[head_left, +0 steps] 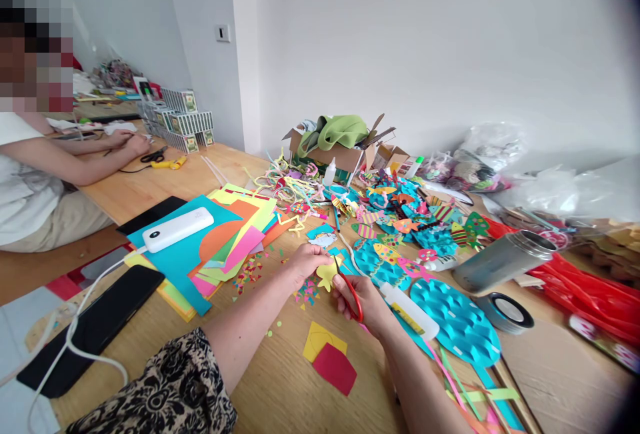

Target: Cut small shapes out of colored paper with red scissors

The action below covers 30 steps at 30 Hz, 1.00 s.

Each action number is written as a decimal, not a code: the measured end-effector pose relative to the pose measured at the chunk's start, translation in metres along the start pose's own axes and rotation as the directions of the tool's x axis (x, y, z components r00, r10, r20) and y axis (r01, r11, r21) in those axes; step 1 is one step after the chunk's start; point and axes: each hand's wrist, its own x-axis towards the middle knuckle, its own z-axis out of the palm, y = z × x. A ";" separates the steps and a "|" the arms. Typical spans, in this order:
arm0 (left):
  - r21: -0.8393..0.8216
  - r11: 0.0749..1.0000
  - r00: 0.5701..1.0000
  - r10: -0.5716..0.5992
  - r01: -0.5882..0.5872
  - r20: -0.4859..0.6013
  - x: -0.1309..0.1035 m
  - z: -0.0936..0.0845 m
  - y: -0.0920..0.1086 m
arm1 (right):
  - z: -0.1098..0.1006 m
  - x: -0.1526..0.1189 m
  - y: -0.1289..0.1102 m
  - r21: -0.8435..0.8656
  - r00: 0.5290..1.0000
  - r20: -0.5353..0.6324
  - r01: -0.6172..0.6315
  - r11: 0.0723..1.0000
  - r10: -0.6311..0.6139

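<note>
In my left hand is a small yellow paper cutout, pinched near its top edge; it looks like a fish shape. My right hand is closed around red-handled scissors, whose dark blades meet the edge of the yellow paper. Below my hands lie a yellow paper piece with a drawn outline and a dark red paper piece overlapping it. Tiny coloured paper scraps are scattered on the table around my left forearm. A white glue bottle lies beside my right wrist.
Coloured paper sheets under a white power bank and a black phone lie left. Blue scaled paper pieces, a steel flask and paper fish fill the right. A co-worker sits far left.
</note>
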 end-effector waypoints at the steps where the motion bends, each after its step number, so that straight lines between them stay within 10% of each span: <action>1: 0.001 1.000 1.000 -0.001 0.001 0.000 -0.001 0.000 0.001 | 0.000 0.000 0.000 -0.002 1.000 0.001 -0.001 1.000 0.001; 30: -0.001 1.000 1.000 0.015 -0.015 -0.008 0.002 -0.002 -0.003 | -0.001 0.001 0.003 -0.003 1.000 0.009 0.004 1.000 -0.004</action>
